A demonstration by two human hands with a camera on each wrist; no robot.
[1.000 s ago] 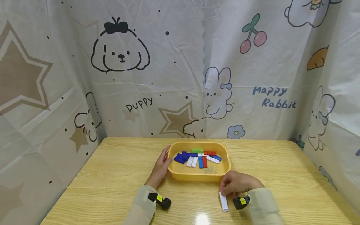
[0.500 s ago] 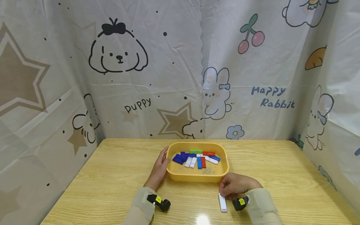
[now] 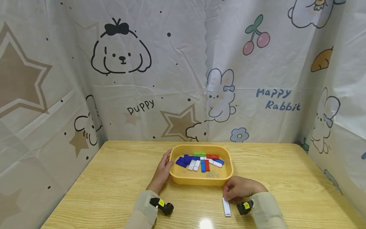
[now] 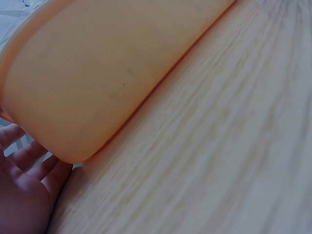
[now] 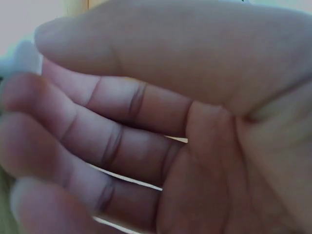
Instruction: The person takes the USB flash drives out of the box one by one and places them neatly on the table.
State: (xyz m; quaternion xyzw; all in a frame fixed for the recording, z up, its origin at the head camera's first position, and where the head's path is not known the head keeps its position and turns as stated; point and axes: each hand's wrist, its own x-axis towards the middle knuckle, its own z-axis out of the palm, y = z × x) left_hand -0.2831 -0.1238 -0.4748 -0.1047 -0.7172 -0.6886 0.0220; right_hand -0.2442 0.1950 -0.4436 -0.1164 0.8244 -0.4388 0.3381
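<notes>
A yellow plastic tray (image 3: 200, 181) stands on the table, its outer wall filling much of the left wrist view. My left hand (image 3: 163, 166) holds its left end, with fingers (image 4: 57, 170) against the outside. My right hand (image 3: 240, 187), just off the tray's front right corner, pinches the far end of a flat white stick (image 3: 227, 208), which looks like a USB stick. The stick's near end points toward me. In the right wrist view, thumb and curled fingers (image 5: 112, 97) hide most of it; only a blurred white bit shows at the left.
Several small oblong pieces lie in the tray: dark blue ones (image 3: 181, 161), a green one (image 3: 199, 154), red ones (image 3: 212, 156) and white ones (image 3: 196, 165). The wooden table (image 3: 120, 184) ends at a printed cloth (image 3: 143, 79) on the back and sides. Wrist cameras (image 3: 244, 207) sit on both sleeves.
Both hands stay almost in place. The white stick has shifted slightly in the right hand, and the dark slot at its near end shows less. The head view moved a little.
</notes>
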